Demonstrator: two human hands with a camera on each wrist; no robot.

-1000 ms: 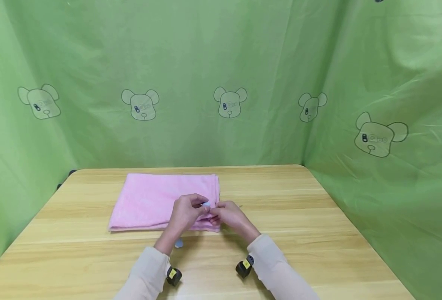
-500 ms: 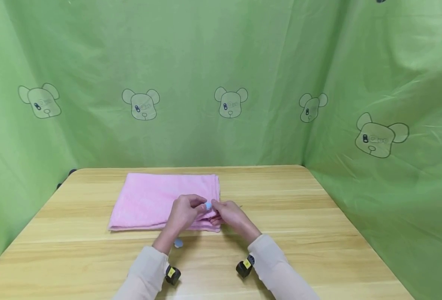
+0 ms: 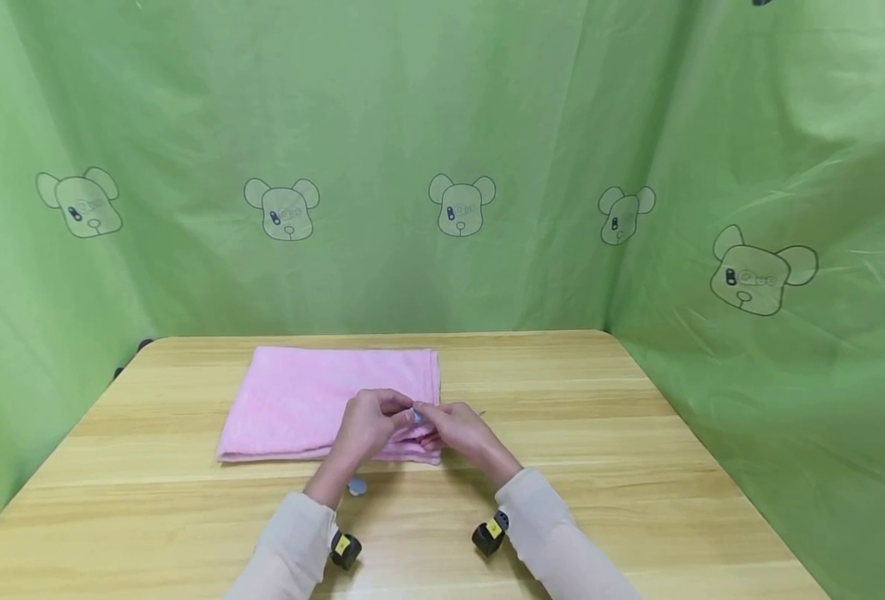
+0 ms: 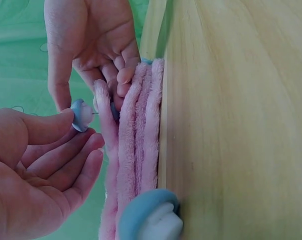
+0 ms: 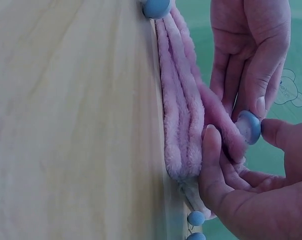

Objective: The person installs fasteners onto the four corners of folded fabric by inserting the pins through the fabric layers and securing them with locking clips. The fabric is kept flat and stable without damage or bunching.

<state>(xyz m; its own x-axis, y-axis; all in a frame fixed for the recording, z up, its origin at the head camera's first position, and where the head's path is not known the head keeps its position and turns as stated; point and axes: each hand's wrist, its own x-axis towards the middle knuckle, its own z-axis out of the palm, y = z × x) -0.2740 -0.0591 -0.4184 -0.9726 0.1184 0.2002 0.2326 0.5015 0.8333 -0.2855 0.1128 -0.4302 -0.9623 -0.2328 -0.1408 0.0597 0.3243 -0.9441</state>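
Observation:
A pink folded fleece blanket (image 3: 307,396) lies on the table. My left hand (image 3: 367,425) pinches a small blue-and-white mushroom-shaped fastener (image 4: 82,115) by its blue cap, between thumb and fingers. In the left wrist view, a thin pin shows between its white stem and the blanket's upper layer. Opposite, my right hand (image 3: 467,431) holds that lifted layer near the right corner, fingers curled beneath it. Its thumb reaches the cap in the right wrist view. Another blue piece (image 4: 115,111) shows behind the layer, partly hidden by the right fingers.
A second mushroom-shaped fastener (image 3: 357,486) lies on the wooden table (image 3: 637,500) in front of the blanket, near my left wrist. Small blue round pieces (image 5: 196,218) show beyond the blanket's corner. Green curtains (image 3: 382,275) stand behind and at both sides.
My right thumb side has shifted left onto the fastener and covers more of its blue cap. The left hand stays nearly in place, and the blanket lies as before.

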